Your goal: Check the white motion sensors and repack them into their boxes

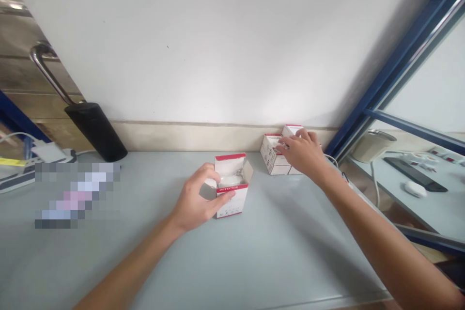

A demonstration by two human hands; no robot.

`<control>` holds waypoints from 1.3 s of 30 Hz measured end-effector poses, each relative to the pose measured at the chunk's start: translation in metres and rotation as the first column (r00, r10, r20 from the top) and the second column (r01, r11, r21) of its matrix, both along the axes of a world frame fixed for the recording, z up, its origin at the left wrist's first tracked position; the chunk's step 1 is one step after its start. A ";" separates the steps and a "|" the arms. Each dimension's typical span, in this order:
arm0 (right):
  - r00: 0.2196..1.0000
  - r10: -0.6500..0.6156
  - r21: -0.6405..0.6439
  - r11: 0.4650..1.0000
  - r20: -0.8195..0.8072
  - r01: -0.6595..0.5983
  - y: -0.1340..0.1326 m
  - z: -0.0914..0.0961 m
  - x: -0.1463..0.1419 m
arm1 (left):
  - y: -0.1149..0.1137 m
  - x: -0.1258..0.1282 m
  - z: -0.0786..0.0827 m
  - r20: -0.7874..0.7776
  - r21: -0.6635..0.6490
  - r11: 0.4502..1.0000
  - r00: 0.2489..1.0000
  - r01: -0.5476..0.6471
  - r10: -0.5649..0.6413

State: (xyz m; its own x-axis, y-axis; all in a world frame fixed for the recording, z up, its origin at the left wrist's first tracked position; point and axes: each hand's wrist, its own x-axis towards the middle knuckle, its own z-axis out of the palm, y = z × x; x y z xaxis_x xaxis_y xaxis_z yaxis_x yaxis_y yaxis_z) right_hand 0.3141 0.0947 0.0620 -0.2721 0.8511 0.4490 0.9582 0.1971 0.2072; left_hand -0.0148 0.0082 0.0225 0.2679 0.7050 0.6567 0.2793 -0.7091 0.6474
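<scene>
My left hand [199, 199] is closed around the near-left side of an upright small white carton with red edges [232, 201]. DETECTOR is printed on its front. The carton's lid and side flaps stand open, and a whitish item in clear wrapping [229, 180] shows inside. Farther back and to the right, my right hand [304, 151] is over a cluster of similar red-and-white cartons [275, 159] by the wall. Its fingers are apart and bent downward over the cartons; whether they touch one cannot be told. The hand hides part of the cluster.
The grey table [203, 261] runs to the white wall panel [218, 48]. At left are a black holder with a metal handle [96, 131], a power strip with a charger [51, 150] and a blurred-out object [78, 193]. A blue frame [385, 68] borders the right side.
</scene>
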 end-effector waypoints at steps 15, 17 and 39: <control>0.996 0.017 -0.159 0.987 0.087 -0.003 0.034 0.027 0.005 | -0.002 0.002 -0.001 -0.040 0.003 1.000 0.999 -0.025 0.026; 0.997 0.011 -0.161 0.987 0.083 0.002 0.034 0.036 0.004 | -0.002 0.002 0.000 -0.042 0.010 1.000 0.999 -0.026 0.026; 0.668 0.724 -0.057 0.669 -0.174 -0.741 -0.084 0.038 -0.097 | -0.006 0.008 -0.007 0.004 0.080 0.995 0.998 -0.055 0.055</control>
State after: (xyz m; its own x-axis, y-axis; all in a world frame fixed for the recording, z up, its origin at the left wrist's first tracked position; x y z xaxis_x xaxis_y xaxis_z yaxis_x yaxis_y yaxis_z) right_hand 0.2172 0.0106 0.0996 -0.7781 0.4477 0.4407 0.5095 0.8601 0.0257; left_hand -0.0064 0.0025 0.0159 0.2288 0.6641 0.7118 0.3180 -0.7420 0.5901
